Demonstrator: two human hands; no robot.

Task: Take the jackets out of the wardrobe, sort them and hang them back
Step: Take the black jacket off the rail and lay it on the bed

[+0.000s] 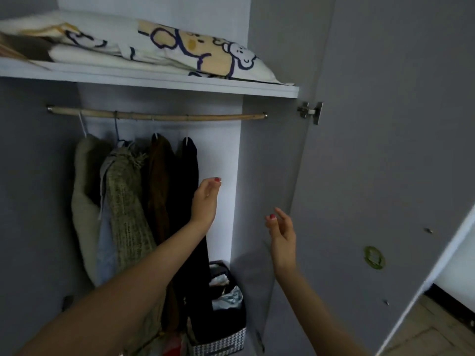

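Bamboo rail with four hung jackets; two empty hands.

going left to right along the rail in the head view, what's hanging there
cream fleece jacket → grey-green knitted jacket → brown jacket → black jacket, with the left hand just right of it

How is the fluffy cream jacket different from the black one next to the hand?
The cream jacket hangs at the rail's left end; the black jacket hangs rightmost, beside the left hand. The cream one looks thick and fleecy; the black one looks thin and smooth, and hangs lower. Both hang on hangers from the wooden rail.
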